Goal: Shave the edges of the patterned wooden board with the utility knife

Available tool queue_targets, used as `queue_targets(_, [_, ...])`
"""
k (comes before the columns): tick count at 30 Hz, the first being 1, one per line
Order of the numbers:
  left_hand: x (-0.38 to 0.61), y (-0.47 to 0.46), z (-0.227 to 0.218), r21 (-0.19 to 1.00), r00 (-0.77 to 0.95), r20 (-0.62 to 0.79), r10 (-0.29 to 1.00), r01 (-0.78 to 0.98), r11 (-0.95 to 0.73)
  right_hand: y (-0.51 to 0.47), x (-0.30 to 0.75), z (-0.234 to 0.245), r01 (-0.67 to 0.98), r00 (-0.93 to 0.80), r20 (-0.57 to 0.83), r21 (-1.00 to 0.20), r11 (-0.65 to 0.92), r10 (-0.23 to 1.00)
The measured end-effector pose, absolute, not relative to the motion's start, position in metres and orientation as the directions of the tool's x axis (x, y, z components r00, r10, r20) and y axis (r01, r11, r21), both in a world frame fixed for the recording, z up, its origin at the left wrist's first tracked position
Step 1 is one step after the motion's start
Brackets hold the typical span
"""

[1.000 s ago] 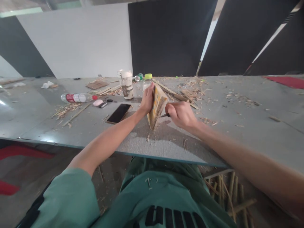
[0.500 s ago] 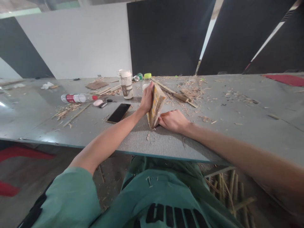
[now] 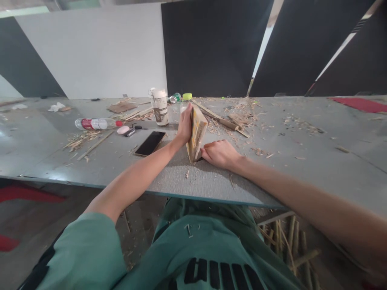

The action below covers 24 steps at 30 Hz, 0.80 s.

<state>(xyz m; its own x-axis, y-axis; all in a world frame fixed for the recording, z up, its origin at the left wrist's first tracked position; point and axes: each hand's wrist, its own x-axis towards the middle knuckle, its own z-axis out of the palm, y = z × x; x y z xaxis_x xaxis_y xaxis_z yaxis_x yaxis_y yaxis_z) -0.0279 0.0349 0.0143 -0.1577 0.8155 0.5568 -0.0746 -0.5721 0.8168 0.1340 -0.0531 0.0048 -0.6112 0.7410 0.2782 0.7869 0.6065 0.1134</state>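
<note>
Bracing the board [image 3: 198, 132] on the table [image 3: 169, 177], likely for steadiness, your left hand [image 3: 184, 125] grips it; your right hand [image 3: 220, 154], fingers curled, holds a mostly hidden dark tool [image 3: 198, 160].

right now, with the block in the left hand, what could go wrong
The dark tool in the right hand, low by the block, could slip. The block might twist in the left hand. The left forearm could nudge the phone lying close by.
</note>
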Motion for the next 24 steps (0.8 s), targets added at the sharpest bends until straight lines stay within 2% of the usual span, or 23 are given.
queue_targets(3, [-0.029,0.030,0.015,0.781,-0.144,0.609,0.780,-0.057,-0.621,-0.054,0.135,0.009,0.782,-0.620,0.274,0.133,0.609,0.735])
queue_targets(9, [-0.030,0.031,0.015,0.755,-0.130,0.647,0.751,-0.024,-0.655,-0.063,0.140,0.018,0.832,-0.545,0.360,0.117,0.543,0.758])
queue_targets(11, [-0.030,0.032,0.015,0.749,-0.125,0.657,0.744,-0.012,-0.663,-0.062,0.138,0.013,0.830,-0.549,0.338,0.115,0.546,0.764])
queue_targets(14, [-0.030,0.031,0.015,0.756,-0.157,0.648,0.745,0.019,-0.654,-0.057,0.137,0.008,0.806,-0.587,0.285,0.113,0.581,0.758])
queue_targets(20, [-0.031,0.033,0.013,0.764,-0.161,0.640,0.751,0.030,-0.644,-0.053,0.142,0.018,0.870,-0.481,0.366,0.084,0.486,0.797])
queue_targets(24, [-0.030,0.033,0.012,0.775,-0.169,0.625,0.762,0.017,-0.632,-0.054,0.141,0.017,0.862,-0.499,0.320,0.086,0.500,0.805])
